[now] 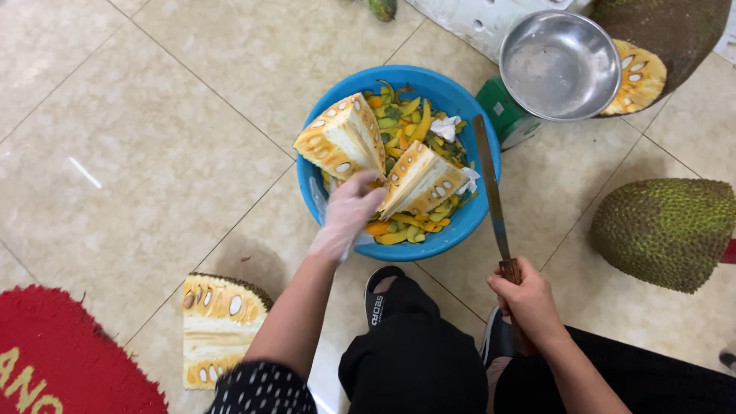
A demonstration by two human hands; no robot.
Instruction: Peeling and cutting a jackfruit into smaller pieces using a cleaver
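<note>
My left hand [346, 213], in a thin clear glove, grips a split jackfruit piece [345, 138] at the point where its two halves meet; the second half [422, 180] leans to the right. Both rest in a blue basin [326, 103] full of yellow and green fruit scraps. My right hand [525, 299], bare, holds a long knife [491, 188] by its wooden handle, blade pointing away over the basin's right rim, beside the fruit.
A cut jackfruit quarter [218, 326] lies on the tiled floor at lower left, next to a red mat [61, 360]. A steel bowl [560, 65] sits on a green scale [502, 111]. A whole jackfruit [667, 230] lies at right, a cut one [652, 54] behind.
</note>
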